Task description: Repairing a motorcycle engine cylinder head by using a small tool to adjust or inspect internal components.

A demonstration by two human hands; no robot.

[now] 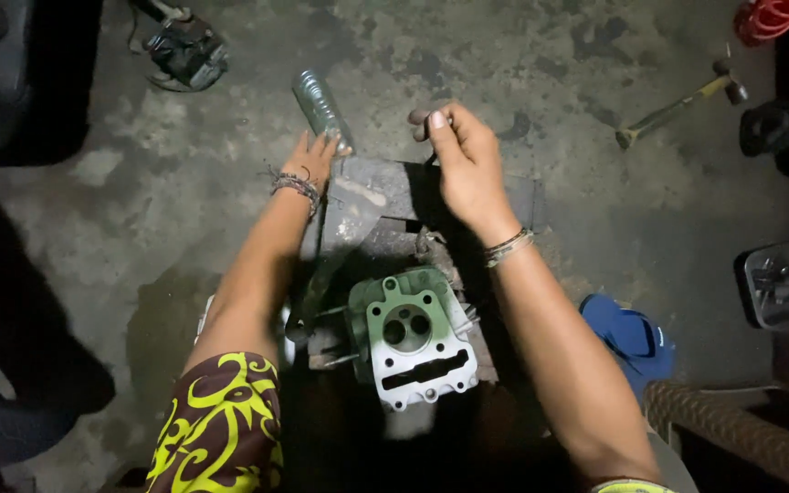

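Head camera looks straight down, close overhead.

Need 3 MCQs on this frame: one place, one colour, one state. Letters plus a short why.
1. Where does the hammer lie?
A. upper right of the floor
B. on the cylinder head
C. beside the sandal

2. What colour is the sandal?
A. red
B. blue
C. white

3. How is the clear bottle held?
A. lying loose on the floor
B. standing upright, untouched
C. tilted, gripped by the left hand

Answers:
1 A, it lies on the concrete far from the cylinder head.
2 B, it is plainly blue.
3 C, the fingers wrap its lower end and it leans up-left.
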